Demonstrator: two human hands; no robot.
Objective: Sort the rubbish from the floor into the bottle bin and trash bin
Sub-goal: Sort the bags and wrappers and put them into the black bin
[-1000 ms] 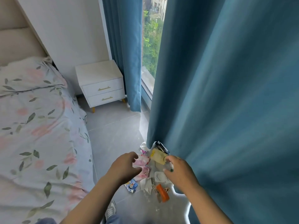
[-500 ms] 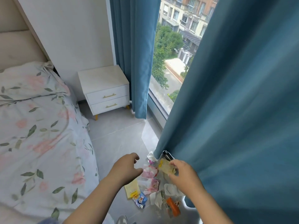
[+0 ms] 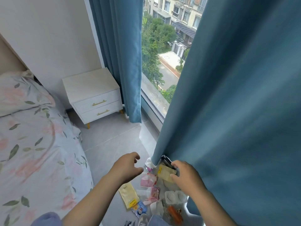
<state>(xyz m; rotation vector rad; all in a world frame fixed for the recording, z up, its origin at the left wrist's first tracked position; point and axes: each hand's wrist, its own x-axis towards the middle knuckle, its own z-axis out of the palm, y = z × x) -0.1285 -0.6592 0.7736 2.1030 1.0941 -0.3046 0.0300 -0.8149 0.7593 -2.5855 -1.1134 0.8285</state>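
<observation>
Head camera, six o'clock: right hand [image 3: 187, 175] pinches a yellow packet [image 3: 165, 172], left hand [image 3: 126, 168] loosely spread and holding nothing, near a clear twin-cup tray [image 3: 175, 197].

Yellow packet [image 3: 128, 195] newly visible beneath left hand [image 3: 126, 168], perhaps dropped.

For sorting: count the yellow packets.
2: a held packet in the right hand by the curtain; a floor packet near the left hand. More may be hidden.

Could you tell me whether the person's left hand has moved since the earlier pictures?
Yes. The left hand has drawn off the crumpled pink plastic wrapper, toward the floral-sheeted bed, and now hovers open beside the wrapper.
</observation>
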